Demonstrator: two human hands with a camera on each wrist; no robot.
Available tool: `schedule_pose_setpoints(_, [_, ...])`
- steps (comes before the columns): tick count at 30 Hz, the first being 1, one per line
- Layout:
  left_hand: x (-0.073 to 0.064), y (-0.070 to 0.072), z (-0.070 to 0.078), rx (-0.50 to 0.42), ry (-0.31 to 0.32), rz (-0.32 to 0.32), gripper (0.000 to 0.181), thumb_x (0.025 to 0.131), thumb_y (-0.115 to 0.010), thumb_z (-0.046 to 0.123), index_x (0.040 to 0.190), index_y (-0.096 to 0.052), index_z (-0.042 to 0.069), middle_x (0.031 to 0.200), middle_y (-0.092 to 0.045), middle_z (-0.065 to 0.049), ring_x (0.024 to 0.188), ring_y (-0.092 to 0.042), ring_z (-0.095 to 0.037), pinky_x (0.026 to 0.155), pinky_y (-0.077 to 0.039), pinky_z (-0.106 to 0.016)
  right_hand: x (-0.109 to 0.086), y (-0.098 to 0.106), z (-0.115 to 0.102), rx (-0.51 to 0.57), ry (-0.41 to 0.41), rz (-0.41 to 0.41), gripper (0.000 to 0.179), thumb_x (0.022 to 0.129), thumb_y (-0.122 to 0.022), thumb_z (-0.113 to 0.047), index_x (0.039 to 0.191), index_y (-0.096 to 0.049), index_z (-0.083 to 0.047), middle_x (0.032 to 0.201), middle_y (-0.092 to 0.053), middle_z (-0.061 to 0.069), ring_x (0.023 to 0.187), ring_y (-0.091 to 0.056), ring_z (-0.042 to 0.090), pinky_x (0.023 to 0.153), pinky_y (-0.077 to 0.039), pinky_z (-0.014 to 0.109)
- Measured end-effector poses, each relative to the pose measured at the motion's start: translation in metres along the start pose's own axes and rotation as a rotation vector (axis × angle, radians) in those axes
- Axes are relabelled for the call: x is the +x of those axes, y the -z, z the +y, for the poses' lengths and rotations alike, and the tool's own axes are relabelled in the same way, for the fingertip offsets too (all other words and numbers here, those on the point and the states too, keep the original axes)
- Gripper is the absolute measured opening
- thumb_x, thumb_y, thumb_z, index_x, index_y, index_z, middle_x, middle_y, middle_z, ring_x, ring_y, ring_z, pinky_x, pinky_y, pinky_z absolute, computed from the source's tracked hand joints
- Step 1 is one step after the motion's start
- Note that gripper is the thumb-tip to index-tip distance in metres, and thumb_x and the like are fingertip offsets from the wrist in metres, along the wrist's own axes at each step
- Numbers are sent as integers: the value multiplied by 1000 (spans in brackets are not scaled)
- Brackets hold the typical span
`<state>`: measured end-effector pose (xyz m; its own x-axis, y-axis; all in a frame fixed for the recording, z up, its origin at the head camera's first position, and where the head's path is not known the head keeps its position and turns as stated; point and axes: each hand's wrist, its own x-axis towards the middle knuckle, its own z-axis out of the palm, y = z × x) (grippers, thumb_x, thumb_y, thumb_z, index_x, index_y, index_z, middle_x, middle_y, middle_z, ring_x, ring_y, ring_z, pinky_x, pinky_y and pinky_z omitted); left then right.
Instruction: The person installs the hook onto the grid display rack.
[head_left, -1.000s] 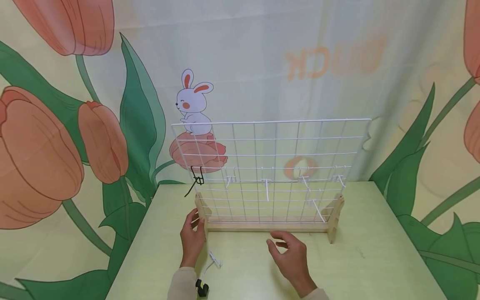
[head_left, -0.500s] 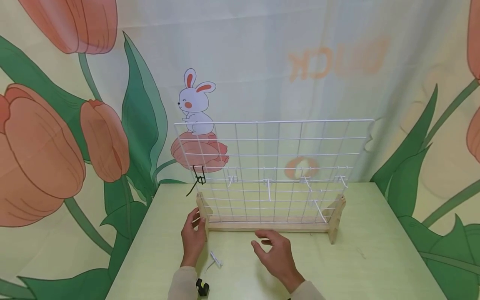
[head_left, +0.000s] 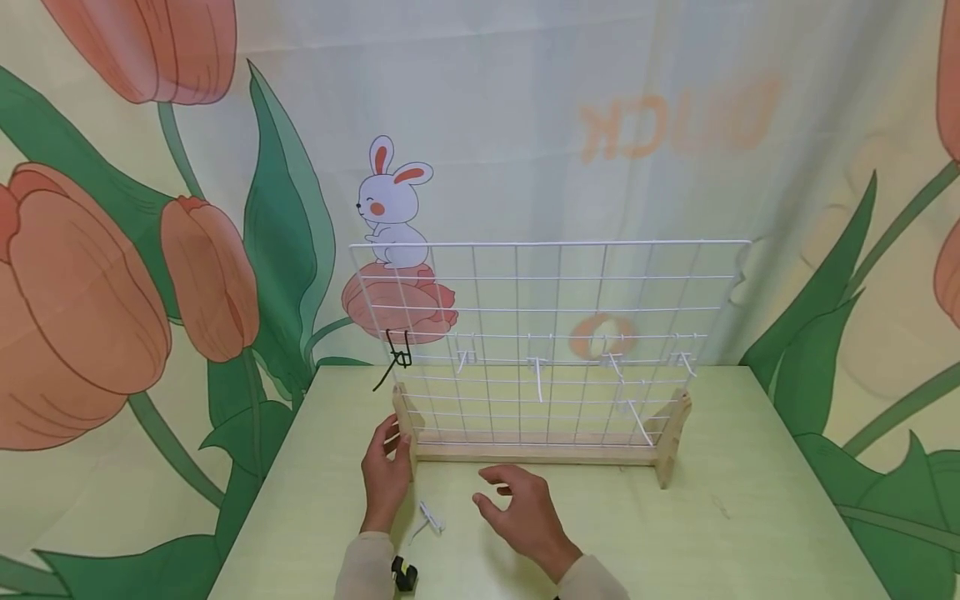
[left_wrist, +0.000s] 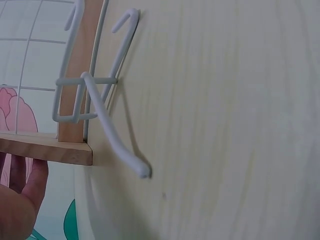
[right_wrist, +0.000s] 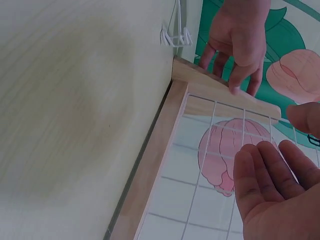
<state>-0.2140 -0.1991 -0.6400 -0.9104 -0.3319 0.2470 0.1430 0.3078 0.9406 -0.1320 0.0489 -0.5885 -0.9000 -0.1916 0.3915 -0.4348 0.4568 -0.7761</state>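
In the head view my left hand (head_left: pixel 386 482) is at the left wooden end (head_left: pixel 405 425) of a white wire grid rack (head_left: pixel 536 292). Its fingertips touch the outer face of that wood, as the right wrist view also shows. My right hand (head_left: pixel 525 512) hovers in front of the wooden base bar (head_left: pixel 536 452), fingers loosely bent and thumb apart, with nothing between them. A loose white wire hook (head_left: pixel 431 518) lies on the table between the hands; the left wrist view shows its prong (left_wrist: pixel 117 142) up close.
A black hook (head_left: pixel 400 358) hangs at the grid's left side. Several white hooks hang further right, including one lower hook (head_left: pixel 637 421). A small black object (head_left: pixel 405 575) is beside the left sleeve. Behind the table (head_left: pixel 750 533) hangs a curtain printed with tulips and a rabbit (head_left: pixel 393 204).
My right hand has moved left across the front of the rack, nearer the loose white hook. The left hand has stayed at the wooden end. The view has shifted slightly.
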Motion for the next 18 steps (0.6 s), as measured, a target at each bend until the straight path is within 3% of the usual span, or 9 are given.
schedule_pose_setpoints(8, [0, 0, -1, 1, 2, -9, 43, 105, -66, 10, 145, -61, 22, 133, -69, -13, 121, -69, -35, 97, -57, -56, 1, -13, -1, -5, 16, -42, 30, 89, -86, -14, 117, -77, -12, 115, -79, 3, 104, -76, 19, 84, -63, 26])
schedule_pose_setpoints(18, [-1, 0, 0, 15, 8, -9, 43, 105, -66, 11, 146, -60, 23, 133, -69, -12, 121, -69, -34, 96, -59, -56, 3, -28, 1, 0, 0, -94, 30, 89, -86, -17, 117, -76, -10, 113, -79, 5, 103, -76, 23, 83, -64, 32])
